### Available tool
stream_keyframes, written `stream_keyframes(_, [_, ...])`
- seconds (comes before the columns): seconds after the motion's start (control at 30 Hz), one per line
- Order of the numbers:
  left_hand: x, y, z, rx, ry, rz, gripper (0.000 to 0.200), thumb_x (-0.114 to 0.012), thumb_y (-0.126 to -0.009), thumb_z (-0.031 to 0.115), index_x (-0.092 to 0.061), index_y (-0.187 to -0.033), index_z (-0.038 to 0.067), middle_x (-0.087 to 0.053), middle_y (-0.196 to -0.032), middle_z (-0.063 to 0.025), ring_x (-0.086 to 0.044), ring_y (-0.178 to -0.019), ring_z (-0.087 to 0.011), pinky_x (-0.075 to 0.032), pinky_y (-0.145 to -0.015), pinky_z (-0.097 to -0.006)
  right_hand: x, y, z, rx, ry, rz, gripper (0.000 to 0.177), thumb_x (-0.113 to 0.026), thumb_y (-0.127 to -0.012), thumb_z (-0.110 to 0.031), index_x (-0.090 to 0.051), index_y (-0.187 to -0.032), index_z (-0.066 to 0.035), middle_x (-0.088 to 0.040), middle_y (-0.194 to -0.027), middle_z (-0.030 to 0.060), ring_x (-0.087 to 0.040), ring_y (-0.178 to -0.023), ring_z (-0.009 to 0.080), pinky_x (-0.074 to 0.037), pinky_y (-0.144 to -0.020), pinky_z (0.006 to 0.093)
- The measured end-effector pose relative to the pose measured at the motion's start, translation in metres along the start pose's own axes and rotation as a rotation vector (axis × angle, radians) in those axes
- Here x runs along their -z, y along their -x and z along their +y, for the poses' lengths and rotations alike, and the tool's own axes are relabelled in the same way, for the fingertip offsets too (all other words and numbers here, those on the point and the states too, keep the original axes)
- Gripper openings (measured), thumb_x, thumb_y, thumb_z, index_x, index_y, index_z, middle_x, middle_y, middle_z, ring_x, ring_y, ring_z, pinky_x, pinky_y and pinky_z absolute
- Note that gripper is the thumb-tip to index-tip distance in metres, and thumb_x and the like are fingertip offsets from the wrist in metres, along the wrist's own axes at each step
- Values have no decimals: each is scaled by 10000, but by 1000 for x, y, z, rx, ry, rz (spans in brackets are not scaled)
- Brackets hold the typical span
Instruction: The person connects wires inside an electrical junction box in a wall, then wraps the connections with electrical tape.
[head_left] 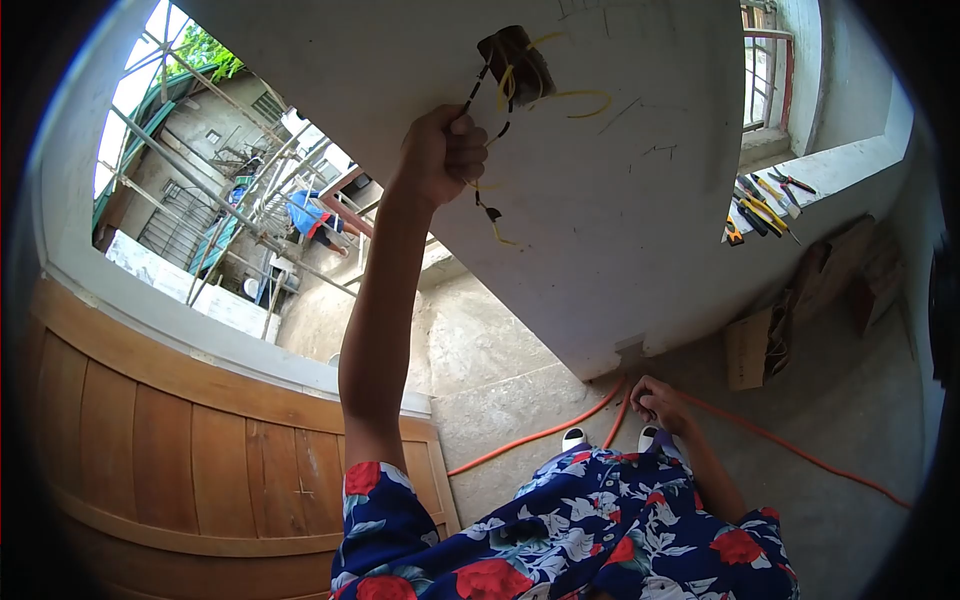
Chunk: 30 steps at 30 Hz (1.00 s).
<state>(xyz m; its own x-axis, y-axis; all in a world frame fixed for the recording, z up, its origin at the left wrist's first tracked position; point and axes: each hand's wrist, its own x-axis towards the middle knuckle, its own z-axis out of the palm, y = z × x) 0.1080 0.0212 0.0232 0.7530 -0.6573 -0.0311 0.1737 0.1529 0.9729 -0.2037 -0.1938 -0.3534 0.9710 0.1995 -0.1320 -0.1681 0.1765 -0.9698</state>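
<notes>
My left hand (445,157) is raised to the white wall, its fingers wrapped round a black-and-yellow electrical wire (476,86). The wire comes out of a dark rectangular wall box (516,62), and its loose yellow end (502,238) hangs below my fist with dark pieces on it. Other yellow wires (590,104) curl out of the same opening. Low in front of my body, my right hand (662,402) has its fingers curled in, with nothing showing in them. An orange hose or cable (612,412) runs over the floor close by it.
Pliers and screwdrivers (764,208) lie on the window sill (822,172) at right. A cardboard box (748,350) stands on the floor below. A wooden door (215,450) is at lower left. Through the opening, scaffold poles (190,165) and a person in blue (308,215) show outside.
</notes>
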Motion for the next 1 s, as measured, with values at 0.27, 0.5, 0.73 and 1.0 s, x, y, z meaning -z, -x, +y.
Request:
stream_keyframes(0.27, [-17,30,-19,-294,-160,203,328,-444,-1001,264,-633,-1038,-1,-495,-669,18,-363,-509,-55,-286,-474,-216,-13,-18,0,2,-126,89,182,-463,-825,-170,-553,-932,-53,-566,-796,37,-513,-623,85,-414,-554,235])
stream_keyframes(0.5, [-17,68,-50,-489,-685,140,241,-550,-958,37,-577,-1160,-92,-697,-953,-147,-663,-762,-177,-554,-723,-288,-3,-58,-69,227,-26,243,135,-487,-908,-182,-535,-883,-58,-526,-777,8,-472,-694,86,-387,-650,237])
stream_keyframes(0.73, [-32,76,-99,-474,-435,204,242,-556,-973,59,-577,-1149,-105,-707,-981,-176,-690,-801,-186,-565,-732,-290,-60,-104,-221,607,319,446,215,-565,-964,-172,-654,-1080,-16,-567,-813,-3,-495,-752,58,-415,-689,232])
stream_keyframes(1.0, [-55,81,-125,-778,-834,449,144,-647,-870,50,-717,-994,71,-712,-757,-77,-681,-611,-190,-514,-544,-306,-99,-140,-294,706,552,530,176,-625,-934,-163,-696,-899,-5,-572,-723,-20,-477,-633,45,-390,-565,233])
